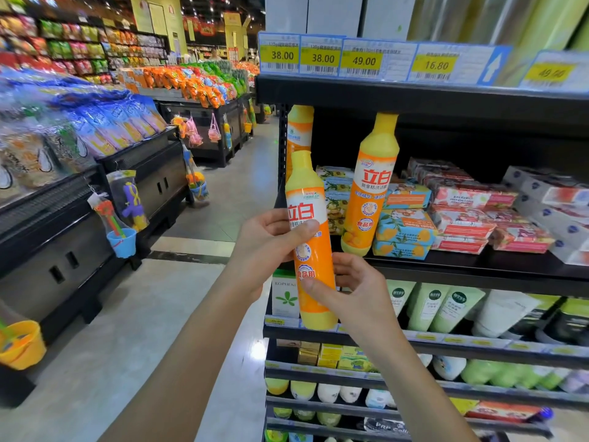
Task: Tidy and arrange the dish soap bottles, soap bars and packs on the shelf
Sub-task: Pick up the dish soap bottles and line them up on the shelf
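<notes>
I hold an orange and yellow dish soap bottle (310, 247) upright in front of the shelf's left end. My left hand (267, 247) grips its middle and my right hand (360, 291) holds its lower part. A second matching bottle (369, 189) stands on the black shelf (478, 272), and a third bottle (298, 129) stands behind the held one at the far left. Blue and yellow soap bars (404, 231) are stacked to the right of the standing bottle, with red and pink soap packs (465, 215) and white packs (554, 205) further right.
Price tags (363, 59) line the shelf above. Green and white tubes (439, 311) fill the shelf below, with small boxes and bottles lower down. To the left is an open aisle floor (134, 320) and black display bins with snack bags and hanging toys (124, 218).
</notes>
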`<state>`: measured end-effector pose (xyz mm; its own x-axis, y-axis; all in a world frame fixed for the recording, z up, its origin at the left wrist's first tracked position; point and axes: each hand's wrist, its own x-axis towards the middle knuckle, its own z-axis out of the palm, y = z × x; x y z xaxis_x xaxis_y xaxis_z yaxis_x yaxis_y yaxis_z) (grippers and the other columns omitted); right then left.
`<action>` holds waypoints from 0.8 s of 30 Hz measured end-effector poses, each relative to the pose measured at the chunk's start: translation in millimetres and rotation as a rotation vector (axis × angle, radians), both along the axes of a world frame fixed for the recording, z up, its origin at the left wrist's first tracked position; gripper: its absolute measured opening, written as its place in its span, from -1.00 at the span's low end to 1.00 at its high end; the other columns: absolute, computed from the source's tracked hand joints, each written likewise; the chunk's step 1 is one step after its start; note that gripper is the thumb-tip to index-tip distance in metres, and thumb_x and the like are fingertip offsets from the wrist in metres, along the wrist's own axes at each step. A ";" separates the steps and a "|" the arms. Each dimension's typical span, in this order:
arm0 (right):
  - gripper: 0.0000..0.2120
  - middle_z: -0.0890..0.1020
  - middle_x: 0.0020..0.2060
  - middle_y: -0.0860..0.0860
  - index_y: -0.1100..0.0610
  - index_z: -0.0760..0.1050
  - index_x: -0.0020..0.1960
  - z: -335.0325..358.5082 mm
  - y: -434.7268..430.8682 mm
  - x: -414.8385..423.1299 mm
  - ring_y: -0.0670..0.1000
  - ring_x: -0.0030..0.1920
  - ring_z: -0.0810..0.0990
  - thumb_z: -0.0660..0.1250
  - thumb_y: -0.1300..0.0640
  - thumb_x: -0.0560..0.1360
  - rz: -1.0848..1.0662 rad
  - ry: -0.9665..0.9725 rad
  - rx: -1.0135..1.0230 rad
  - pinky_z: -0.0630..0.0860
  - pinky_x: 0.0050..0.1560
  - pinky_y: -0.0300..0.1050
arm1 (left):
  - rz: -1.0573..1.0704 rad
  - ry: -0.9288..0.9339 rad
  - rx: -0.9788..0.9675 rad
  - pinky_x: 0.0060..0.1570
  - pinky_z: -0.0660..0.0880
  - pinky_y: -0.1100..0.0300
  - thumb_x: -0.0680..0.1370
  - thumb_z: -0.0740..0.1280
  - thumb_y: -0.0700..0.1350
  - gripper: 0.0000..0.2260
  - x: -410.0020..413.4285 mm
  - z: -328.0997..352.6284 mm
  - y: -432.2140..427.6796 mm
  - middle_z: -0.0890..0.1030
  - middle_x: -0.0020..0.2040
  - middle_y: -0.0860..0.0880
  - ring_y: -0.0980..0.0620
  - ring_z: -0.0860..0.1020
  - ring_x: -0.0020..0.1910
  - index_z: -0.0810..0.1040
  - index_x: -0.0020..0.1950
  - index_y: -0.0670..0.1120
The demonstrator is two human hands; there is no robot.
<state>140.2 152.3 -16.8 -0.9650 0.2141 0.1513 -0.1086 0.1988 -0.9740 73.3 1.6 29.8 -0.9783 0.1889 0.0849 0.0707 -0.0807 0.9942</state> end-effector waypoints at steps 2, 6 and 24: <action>-0.58 0.70 0.00 -0.15 -0.13 0.57 0.14 -0.5 1.5 0.2 -0.22 0.02 0.65 0.63 -0.03 0.34 0.003 0.009 -0.015 0.62 -0.04 -0.28 | 0.000 0.018 -0.008 -0.15 0.66 0.23 0.36 0.54 0.04 -0.52 -1.1 0.6 0.3 0.74 0.03 0.02 0.08 0.74 -0.05 0.56 0.23 -0.02; -0.60 0.73 0.02 -0.16 -0.10 0.60 0.18 -0.8 4.8 0.9 -0.16 0.06 0.69 0.59 -0.03 0.37 0.037 0.009 -0.078 0.64 0.00 -0.22 | -0.070 0.025 0.030 -0.09 0.65 0.23 0.38 0.50 0.05 -0.56 -2.5 2.9 -3.9 0.75 0.04 0.01 0.05 0.73 0.01 0.57 0.23 -0.01; -0.71 0.74 0.08 -0.12 -0.02 0.60 0.28 -0.7 13.5 -1.5 -0.10 0.13 0.70 0.42 0.19 0.58 0.164 -0.018 -0.193 0.63 0.04 -0.25 | -0.165 0.025 -0.077 -0.07 0.66 0.19 0.37 0.56 -0.05 -0.56 -4.1 -17.0 -2.3 0.75 0.06 0.01 0.03 0.72 0.04 0.61 0.22 -0.01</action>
<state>138.7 165.8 -17.5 -0.9914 0.0779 0.1054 -0.1065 -0.0102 -0.9943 69.2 -0.7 12.8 -0.9312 0.3538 0.0879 0.0875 -0.0172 0.9960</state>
